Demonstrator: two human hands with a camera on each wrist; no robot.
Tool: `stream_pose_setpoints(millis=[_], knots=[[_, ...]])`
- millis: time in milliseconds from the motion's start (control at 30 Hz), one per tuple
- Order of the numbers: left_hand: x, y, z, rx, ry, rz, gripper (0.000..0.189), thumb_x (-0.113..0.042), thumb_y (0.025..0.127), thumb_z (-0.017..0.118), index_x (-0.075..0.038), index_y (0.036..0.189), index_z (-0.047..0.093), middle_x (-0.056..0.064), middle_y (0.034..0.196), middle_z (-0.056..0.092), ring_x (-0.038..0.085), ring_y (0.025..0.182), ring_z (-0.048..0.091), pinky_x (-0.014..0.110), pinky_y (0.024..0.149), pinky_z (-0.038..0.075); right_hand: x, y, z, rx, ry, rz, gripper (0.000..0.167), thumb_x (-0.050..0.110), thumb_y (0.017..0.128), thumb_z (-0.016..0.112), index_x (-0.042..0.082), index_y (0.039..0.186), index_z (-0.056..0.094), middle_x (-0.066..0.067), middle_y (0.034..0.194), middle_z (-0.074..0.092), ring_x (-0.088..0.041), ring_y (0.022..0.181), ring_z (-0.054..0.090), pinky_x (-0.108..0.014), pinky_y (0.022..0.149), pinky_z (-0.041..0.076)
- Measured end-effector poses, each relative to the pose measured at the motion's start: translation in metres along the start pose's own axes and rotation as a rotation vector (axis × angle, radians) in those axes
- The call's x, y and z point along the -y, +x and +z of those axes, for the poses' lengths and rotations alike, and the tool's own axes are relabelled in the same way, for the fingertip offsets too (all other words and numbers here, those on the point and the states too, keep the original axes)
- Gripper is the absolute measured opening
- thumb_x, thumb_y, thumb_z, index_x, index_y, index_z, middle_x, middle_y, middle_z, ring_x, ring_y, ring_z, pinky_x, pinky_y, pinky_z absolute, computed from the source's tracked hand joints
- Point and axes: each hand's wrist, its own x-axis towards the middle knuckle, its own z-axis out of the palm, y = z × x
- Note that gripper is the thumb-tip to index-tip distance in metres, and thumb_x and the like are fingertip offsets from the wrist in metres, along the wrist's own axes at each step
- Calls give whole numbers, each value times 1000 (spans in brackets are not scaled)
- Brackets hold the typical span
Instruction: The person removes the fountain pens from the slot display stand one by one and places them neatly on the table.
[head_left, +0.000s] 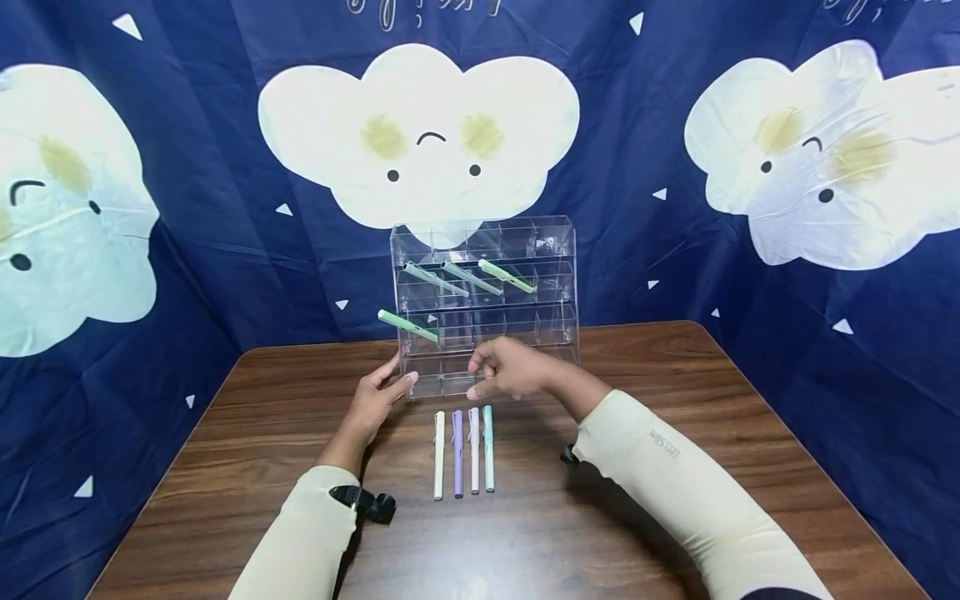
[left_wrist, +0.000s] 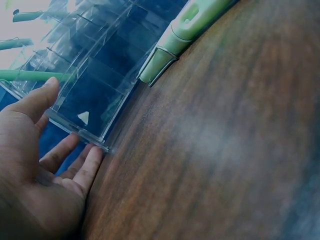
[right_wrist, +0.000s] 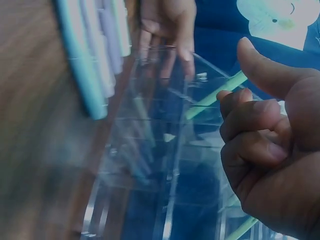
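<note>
A clear tiered rack (head_left: 487, 312) with small compartments stands at the far side of the table. My left hand (head_left: 375, 406) touches its lower left corner; in the left wrist view the fingertips (left_wrist: 92, 155) meet the bottom edge, the thumb apart. My right hand (head_left: 513, 369) hovers before the lower tiers with loosely bent fingers, thumb apart, nothing between them. A green pen (head_left: 407, 325) leans in the rack's left side, two grey-blue pens (head_left: 435, 279) and a light green pen (head_left: 507, 276) higher up. Below lie a white pen (head_left: 438, 456), purple pen (head_left: 457, 456), lilac pen (head_left: 475, 450) and teal pen (head_left: 489, 450).
The wooden table (head_left: 277, 417) has rounded far corners. Behind it and at both sides hangs a dark blue cloth (head_left: 615, 275) printed with white clouds, close behind the rack. A black strap with a small device (head_left: 367, 502) sits on the left wrist.
</note>
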Motion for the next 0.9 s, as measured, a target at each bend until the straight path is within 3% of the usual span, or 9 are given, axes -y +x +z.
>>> stream_pose_setpoints(millis=[200, 433, 567, 700, 800, 900], knots=[[-1, -1, 0, -7, 11, -15, 75, -33, 105, 77, -24, 170, 40, 11, 176, 39, 35, 156, 48, 20, 106, 55, 20, 24, -7, -72, -29, -46, 36, 21, 99, 83, 2, 126, 68, 2, 81, 62, -9, 49, 48, -26, 53, 50], [-3, -1, 1, -2, -9, 2, 73, -28, 107, 75, -21, 170, 40, 13, 176, 39, 37, 155, 48, 17, 104, 54, 34, 51, 1, -283, 0, -104, 34, 24, 104, 79, 2, 128, 69, -5, 99, 63, -12, 55, 53, -28, 55, 54], [-2, -1, 1, -2, 7, -6, 73, -30, 106, 75, -23, 170, 40, 11, 177, 38, 36, 156, 48, 27, 113, 54, 34, 67, 12, -405, -25, -109, 30, 24, 105, 77, 6, 127, 70, -8, 109, 66, -14, 62, 61, -29, 62, 58], [-3, 1, 1, -1, 17, -9, 74, -32, 106, 76, -25, 170, 40, 11, 176, 39, 36, 156, 49, 31, 114, 54, 32, 82, 24, -521, -72, -84, 30, 26, 105, 78, 9, 128, 71, -7, 120, 70, -20, 89, 69, -35, 82, 60], [-3, 2, 1, -5, 8, -5, 73, -31, 106, 76, -25, 169, 42, 13, 174, 43, 35, 154, 51, 20, 106, 56, 32, 92, 32, -574, -103, -88, 31, 28, 105, 78, 10, 129, 71, -7, 128, 72, -26, 116, 69, -42, 100, 57], [-2, 2, 1, -3, 2, -1, 72, -30, 106, 75, -24, 169, 42, 16, 172, 46, 35, 153, 52, 13, 98, 55, 32, 101, 40, -606, -125, -94, 34, 28, 104, 79, 9, 130, 71, -8, 132, 72, -29, 128, 68, -45, 108, 56]])
